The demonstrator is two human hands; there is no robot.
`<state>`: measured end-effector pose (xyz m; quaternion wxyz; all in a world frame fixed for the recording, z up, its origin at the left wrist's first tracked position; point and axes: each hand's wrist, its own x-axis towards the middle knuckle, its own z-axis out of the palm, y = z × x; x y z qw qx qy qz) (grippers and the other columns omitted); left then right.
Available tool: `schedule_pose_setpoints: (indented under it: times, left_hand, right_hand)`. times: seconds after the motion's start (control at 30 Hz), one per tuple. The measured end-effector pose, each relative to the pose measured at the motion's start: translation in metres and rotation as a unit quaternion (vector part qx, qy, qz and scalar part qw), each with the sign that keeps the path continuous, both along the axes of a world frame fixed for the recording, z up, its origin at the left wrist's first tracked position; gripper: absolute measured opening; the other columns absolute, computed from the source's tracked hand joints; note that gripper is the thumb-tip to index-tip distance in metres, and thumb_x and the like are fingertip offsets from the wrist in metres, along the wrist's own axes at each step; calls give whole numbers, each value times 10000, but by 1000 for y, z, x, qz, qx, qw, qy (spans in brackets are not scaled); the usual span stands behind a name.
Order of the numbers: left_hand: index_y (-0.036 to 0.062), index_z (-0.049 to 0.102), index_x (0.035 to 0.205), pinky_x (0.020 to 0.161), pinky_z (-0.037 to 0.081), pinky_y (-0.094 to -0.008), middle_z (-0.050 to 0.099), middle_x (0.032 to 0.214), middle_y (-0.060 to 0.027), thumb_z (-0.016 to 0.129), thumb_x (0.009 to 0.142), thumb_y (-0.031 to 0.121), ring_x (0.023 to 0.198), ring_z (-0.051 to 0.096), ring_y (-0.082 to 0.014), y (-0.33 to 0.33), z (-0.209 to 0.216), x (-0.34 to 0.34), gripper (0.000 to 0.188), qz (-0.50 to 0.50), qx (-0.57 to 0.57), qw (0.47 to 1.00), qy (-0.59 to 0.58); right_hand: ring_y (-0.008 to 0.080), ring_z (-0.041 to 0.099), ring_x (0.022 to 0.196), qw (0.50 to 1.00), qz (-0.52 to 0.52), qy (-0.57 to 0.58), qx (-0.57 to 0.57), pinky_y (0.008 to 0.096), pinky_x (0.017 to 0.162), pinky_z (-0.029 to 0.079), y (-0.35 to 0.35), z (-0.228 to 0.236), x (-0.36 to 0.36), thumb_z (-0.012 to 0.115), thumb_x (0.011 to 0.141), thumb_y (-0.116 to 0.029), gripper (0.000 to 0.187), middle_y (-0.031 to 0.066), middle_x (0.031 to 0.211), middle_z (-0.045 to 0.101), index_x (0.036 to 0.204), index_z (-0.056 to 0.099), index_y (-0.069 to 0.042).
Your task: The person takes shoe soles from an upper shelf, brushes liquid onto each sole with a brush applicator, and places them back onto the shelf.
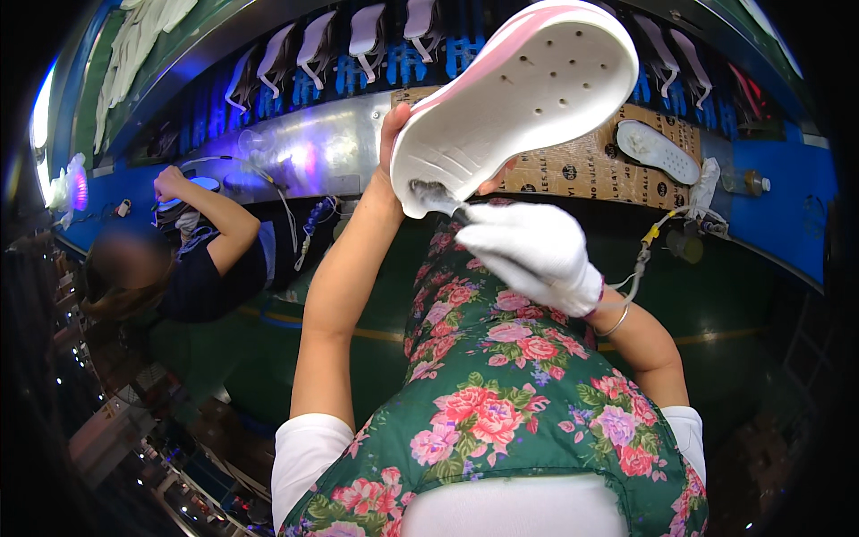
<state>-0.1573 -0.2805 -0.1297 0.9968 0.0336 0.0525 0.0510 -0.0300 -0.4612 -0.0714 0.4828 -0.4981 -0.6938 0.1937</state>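
Note:
A white shoe sole [501, 107] with a pink edge is raised in front of me, its hollow inner side with small round holes facing up. My bare left hand [391, 148] grips it from behind; part of the fingers is hidden by the sole. In my right hand [532, 251], which wears a white glove, is a small brush [436, 195] with grey bristles and a dark handle. The bristles rest inside the sole's near end, at its lower left. Gloved fingers are closed round the handle and hide most of it.
A second white sole [658, 150] lies on a printed cardboard sheet [573, 170] on the bench. A bottle [756, 183] and cable [646, 255] are at the right. Pale shoe uppers [365, 34] hang on blue stands along the far side. A co-worker [215, 233] sits at the left.

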Motion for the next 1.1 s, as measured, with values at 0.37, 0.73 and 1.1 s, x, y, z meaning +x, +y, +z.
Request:
schedule_pose_setpoints:
  times: [0.37, 0.73, 1.1]
  left_hand:
    - [47, 360, 1517, 806, 615, -542, 527, 1321, -311, 606, 826, 621, 1042, 653, -478, 10, 4, 5, 931, -44, 173, 983, -41]
    - [44, 371, 1516, 835, 526, -516, 424, 1381, -304, 691, 718, 731, 1215, 455, -422, 24, -11, -1, 1100, -16, 84, 993, -80]
    - [31, 345, 1525, 900, 574, -542, 576, 1327, -288, 428, 951, 661, 1132, 643, -420, -18, 10, -8, 856, 192, 75, 973, 106]
  right_hand:
    - [278, 715, 801, 999, -7, 41, 4, 347, 695, 560, 3, 1, -1, 794, 771, -18, 276, 154, 1017, 735, 1035, 735, -72]
    - [189, 718, 814, 974, 7, 185, -134, 303, 754, 567, 12, 7, -8, 759, 823, -39, 178, 83, 923, 744, 1001, 758, -45]
    - [124, 681, 737, 915, -107, 323, -218, 239, 652, 540, 20, 13, 15, 726, 837, 29, 194, 96, 915, 731, 1030, 744, 43]
